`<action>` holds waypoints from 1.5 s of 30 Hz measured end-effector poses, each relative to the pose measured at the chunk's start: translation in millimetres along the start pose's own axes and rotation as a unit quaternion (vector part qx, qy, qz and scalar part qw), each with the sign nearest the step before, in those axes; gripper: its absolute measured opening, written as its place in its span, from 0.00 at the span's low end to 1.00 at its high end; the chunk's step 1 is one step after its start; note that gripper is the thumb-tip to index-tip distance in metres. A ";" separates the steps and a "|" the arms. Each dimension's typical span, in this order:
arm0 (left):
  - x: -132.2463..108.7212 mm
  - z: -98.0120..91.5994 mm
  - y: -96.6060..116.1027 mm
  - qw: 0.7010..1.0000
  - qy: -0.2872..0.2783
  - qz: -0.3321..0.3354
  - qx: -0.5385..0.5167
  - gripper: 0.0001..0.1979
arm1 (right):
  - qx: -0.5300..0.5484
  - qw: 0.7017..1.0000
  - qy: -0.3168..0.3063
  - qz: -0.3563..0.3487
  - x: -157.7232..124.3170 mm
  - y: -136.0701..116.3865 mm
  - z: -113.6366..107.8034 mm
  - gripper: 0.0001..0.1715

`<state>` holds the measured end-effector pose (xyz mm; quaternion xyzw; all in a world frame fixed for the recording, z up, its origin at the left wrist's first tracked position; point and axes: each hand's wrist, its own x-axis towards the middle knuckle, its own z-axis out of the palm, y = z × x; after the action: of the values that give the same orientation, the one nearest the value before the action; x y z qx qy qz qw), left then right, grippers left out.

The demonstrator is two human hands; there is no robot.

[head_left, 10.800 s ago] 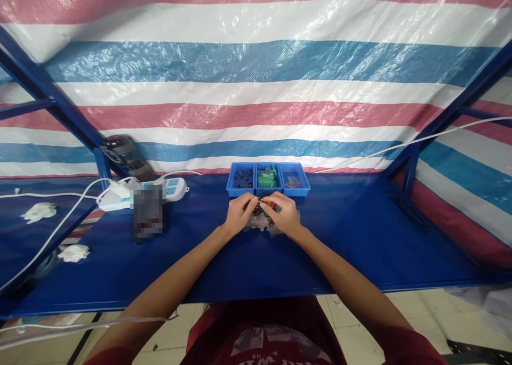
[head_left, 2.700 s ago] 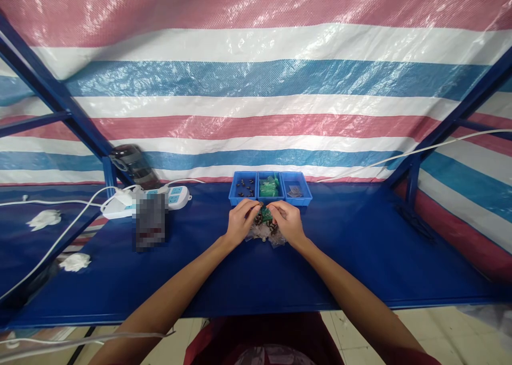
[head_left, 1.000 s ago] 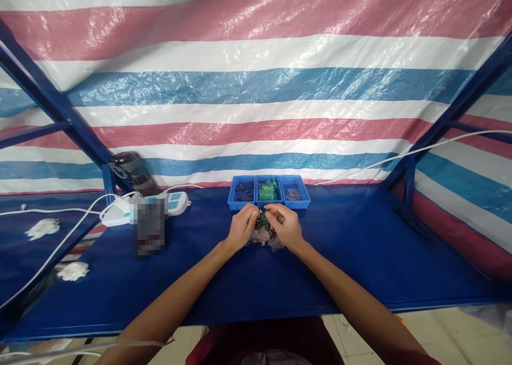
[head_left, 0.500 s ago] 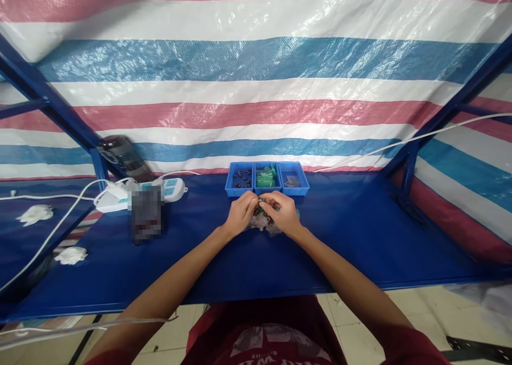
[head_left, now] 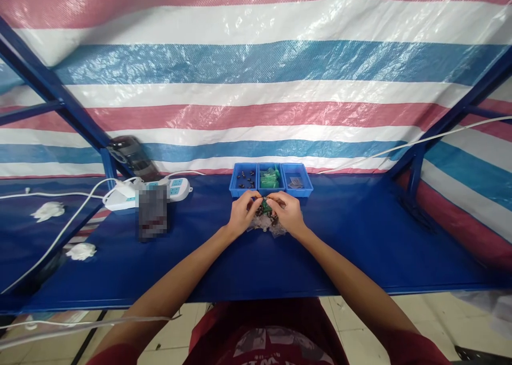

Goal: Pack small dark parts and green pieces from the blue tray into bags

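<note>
My left hand (head_left: 242,212) and my right hand (head_left: 287,210) come close together over a small heap of mixed parts and clear plastic pieces (head_left: 264,222). Both hands are closed in a pinch, fingertips almost meeting. Whatever they hold is too small and too covered by the fingers to make out. Just beyond the hands stand three joined blue bins. Small dark parts lie scattered in the left bin (head_left: 244,190), green plastic packets (head_left: 270,178) fill the middle one, and flat greyish pieces (head_left: 295,183) rest in the right one.
On the left of the blue table (head_left: 224,274) are a white power strip (head_left: 178,189), a blurred-out dark object (head_left: 152,213) and a crumpled white tissue (head_left: 81,251). A dark bottle (head_left: 134,156) leans at the back left. Striped sheeting (head_left: 256,93) hangs behind.
My fingertips have drawn slightly apart, showing more of the heap between them. The whole view has shifted a little, so things sit somewhat further right.
</note>
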<state>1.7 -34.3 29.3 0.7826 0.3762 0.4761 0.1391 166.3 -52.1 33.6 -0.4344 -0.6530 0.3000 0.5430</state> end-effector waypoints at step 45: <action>1.5 -1.3 -0.2 0.999 0.023 -0.023 -0.029 0.12 | -0.038 0.999 -0.005 -0.025 -1.6 -4.7 0.6 0.12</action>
<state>0.9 -33.2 30.8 0.7583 0.3827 0.5016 0.1640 164.6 -55.5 36.8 -0.4368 -0.6772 0.2638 0.5302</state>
